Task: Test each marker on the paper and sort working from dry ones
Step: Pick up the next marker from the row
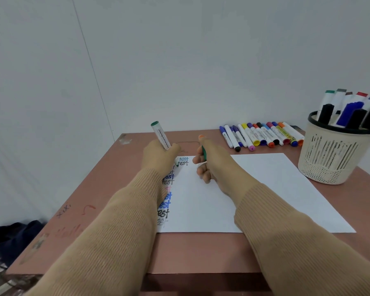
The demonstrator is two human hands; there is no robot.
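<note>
Left hand (158, 154) was wrapped around the green marker (160, 136), with the barrel end up and tilted toward 11 o'clock and the tip down at the 10 o'clock corner of the paper (265, 189). I could not tell whether the tip touched the sheet. Right hand (212, 161) lay on the paper just beside it, fingers curled around a small green piece, judged to be the green cap (204, 153).

A column of "test" words (166, 201) ran down the paper's 9 o'clock edge, partly under the left sleeve. The row of markers (263, 135) lay on the table (201, 253) at 12 to 1 o'clock from the sheet. The basket (333, 154) of markers stood at 2 o'clock.

Judged step: writing the green test mark.

- Start on bare paper beside the top words, so a faint line would show.
- Use light, even pressure and a full word.
- Keep the right hand's weight on the sheet to stop it sliding.
- Recap before sorting. Which group was working and which dry was not evident.
</note>
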